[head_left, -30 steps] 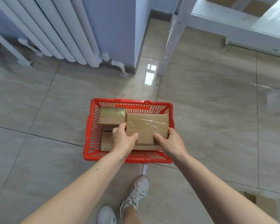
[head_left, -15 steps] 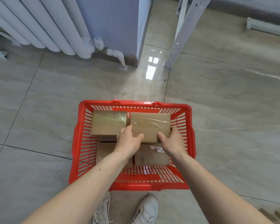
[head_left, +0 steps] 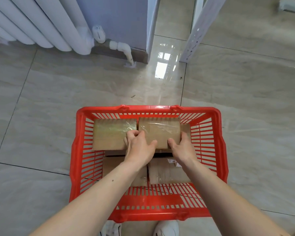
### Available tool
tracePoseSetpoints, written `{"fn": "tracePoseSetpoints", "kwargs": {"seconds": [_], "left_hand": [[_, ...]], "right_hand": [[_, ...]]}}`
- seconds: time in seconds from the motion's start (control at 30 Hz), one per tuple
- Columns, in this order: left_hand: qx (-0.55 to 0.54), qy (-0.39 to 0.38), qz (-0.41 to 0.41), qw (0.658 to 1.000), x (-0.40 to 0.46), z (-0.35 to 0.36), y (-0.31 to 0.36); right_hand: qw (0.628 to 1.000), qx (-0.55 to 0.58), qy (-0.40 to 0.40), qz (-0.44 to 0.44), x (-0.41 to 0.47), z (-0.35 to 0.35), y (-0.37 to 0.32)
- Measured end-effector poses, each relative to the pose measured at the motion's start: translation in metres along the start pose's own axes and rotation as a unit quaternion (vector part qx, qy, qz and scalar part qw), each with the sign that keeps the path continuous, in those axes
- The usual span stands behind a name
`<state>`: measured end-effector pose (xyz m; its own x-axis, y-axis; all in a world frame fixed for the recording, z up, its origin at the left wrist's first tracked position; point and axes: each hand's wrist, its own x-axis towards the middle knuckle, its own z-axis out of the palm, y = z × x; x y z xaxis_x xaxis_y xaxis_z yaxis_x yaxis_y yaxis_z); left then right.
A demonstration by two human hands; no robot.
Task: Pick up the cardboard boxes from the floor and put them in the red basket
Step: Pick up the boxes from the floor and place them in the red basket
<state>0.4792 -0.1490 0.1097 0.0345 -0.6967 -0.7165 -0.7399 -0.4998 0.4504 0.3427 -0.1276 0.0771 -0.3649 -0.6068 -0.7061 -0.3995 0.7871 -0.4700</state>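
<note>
Glossy tile floor (head_left: 41, 116) carries the red basket (head_left: 222, 150), near a radiator (head_left: 41, 23). Left hand (head_left: 140, 147) and right hand (head_left: 182, 147) clasp a taped box (head_left: 159, 128) inside it, touching another box (head_left: 111, 133) atop lower boxes (head_left: 165, 172).

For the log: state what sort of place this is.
Probably an indoor storeroom or utility room: glossy tiled floor, white radiator on the wall, and a perforated metal shelf leg.

Taped cardboard boxes (head_left: 159, 132) in red basket (head_left: 220, 143)
</note>
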Motion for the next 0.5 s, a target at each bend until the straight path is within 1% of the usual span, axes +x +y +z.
{"fn": "tracePoseSetpoints", "kwargs": {"seconds": [0.1,0.2,0.3,0.5], "left_hand": [[-0.012,-0.002,-0.016,1.000,-0.008,-0.010,0.004],[-0.017,-0.004,-0.026,0.999,-0.026,-0.024,0.013],[-0.025,-0.009,-0.034,0.999,-0.051,-0.040,0.030],[-0.012,-0.029,-0.008,0.999,-0.113,-0.066,0.079]], "right_hand": [[1.000,-0.002,-0.009,0.015,-0.010,-0.009,-0.006],[0.999,0.016,0.022,0.031,-0.027,-0.027,-0.014],[0.999,0.015,0.038,0.023,-0.053,-0.053,-0.026],[0.996,0.035,0.077,0.021,-0.114,-0.107,-0.044]]}}
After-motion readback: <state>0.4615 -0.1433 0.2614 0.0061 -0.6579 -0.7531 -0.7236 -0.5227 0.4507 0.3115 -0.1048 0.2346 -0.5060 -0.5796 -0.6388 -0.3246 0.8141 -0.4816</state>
